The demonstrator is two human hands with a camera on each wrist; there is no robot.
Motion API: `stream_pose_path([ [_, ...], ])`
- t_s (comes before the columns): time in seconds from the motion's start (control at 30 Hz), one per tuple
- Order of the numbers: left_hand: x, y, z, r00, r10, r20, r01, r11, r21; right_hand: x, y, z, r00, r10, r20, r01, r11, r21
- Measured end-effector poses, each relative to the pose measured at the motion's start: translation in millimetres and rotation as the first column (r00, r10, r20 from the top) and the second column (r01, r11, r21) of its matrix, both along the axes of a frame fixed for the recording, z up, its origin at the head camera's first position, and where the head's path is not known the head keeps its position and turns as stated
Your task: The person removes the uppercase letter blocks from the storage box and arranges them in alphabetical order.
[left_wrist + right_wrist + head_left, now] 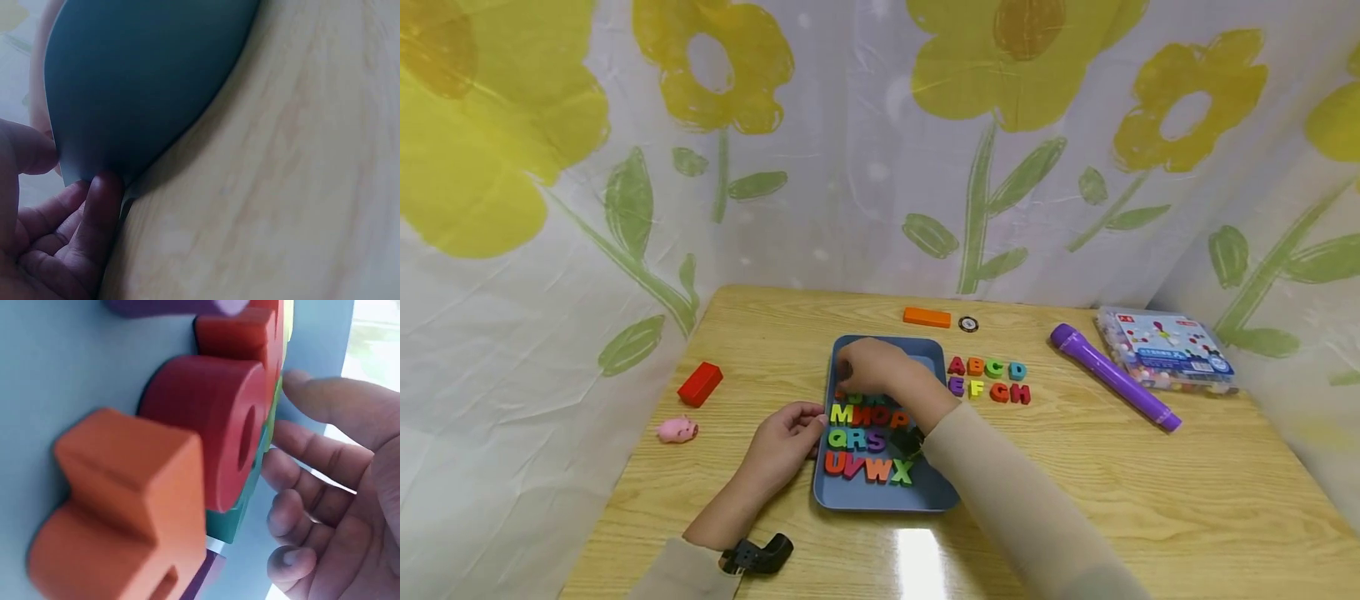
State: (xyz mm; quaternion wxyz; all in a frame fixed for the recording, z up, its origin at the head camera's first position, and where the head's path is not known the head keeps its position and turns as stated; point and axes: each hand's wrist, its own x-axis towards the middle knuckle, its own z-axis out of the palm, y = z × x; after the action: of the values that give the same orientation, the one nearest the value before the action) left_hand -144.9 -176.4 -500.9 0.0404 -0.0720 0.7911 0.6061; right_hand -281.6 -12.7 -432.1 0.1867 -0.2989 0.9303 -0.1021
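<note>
A blue tray [895, 500] holds rows of colorful toy letters, among them a yellow M [842, 415], a green X [902, 472], an orange P [125, 487] and a red O [200, 425]. My left hand [784, 446] holds the tray's left side, thumb at the rim and fingers against the outer wall [150, 81]. Over the tray's upper left, my right hand [874, 367] hovers beside the top row, partly covering it. In the right wrist view its fingers [312, 487] are loosely bent, thumb apart, with no letter visible between them. My forearm hides the tray's right part.
Right of the tray lie two rows of letters, A [956, 366] through H [1020, 394]. Behind are an orange block [927, 317] and a round chip [968, 324]. A purple microphone [1112, 375] and boxed beads [1168, 350] lie right; a red block [700, 384] and pink pig [677, 429], left.
</note>
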Motion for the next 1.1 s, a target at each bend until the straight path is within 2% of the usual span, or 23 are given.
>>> stream_pose_path([
  [0.17,-0.8,0,-0.1,1.000,-0.003,-0.002,0.003,1.000,-0.003,2.9,3,-2.1,1.000,0.002,0.031,-0.003,1.000,0.011],
  [0.37,-1.2,0,-0.4,1.000,-0.006,-0.005,0.006,1.000,0.002,5.2,1,-5.1,1.000,0.015,0.005,-0.015,1.000,0.024],
  [0.57,-0.7,0,-0.4,1.000,-0.007,-0.012,0.007,1.000,0.001,6.9,11,4.1,1.000,0.006,0.005,-0.005,0.999,-0.049],
  [0.77,-1.1,4,-0.9,1.000,-0.016,-0.008,0.016,1.000,0.006,7.4,66,29.5,0.999,-0.031,-0.042,0.021,0.972,-0.235],
  [0.9,-1.3,4,-1.1,1.000,-0.009,-0.001,0.009,1.000,-0.020,11.2,114,42.4,0.990,-0.120,-0.067,0.094,0.945,-0.312],
  [1.0,-1.3,3,-1.3,1.000,-0.002,0.007,0.002,0.999,-0.035,17.8,144,42.8,0.978,-0.197,-0.063,0.165,0.930,-0.328],
  [1.1,-1.4,2,-1.7,1.000,0.002,0.015,-0.002,0.999,-0.035,25.5,168,34.2,0.970,-0.237,-0.057,0.208,0.928,-0.308],
])
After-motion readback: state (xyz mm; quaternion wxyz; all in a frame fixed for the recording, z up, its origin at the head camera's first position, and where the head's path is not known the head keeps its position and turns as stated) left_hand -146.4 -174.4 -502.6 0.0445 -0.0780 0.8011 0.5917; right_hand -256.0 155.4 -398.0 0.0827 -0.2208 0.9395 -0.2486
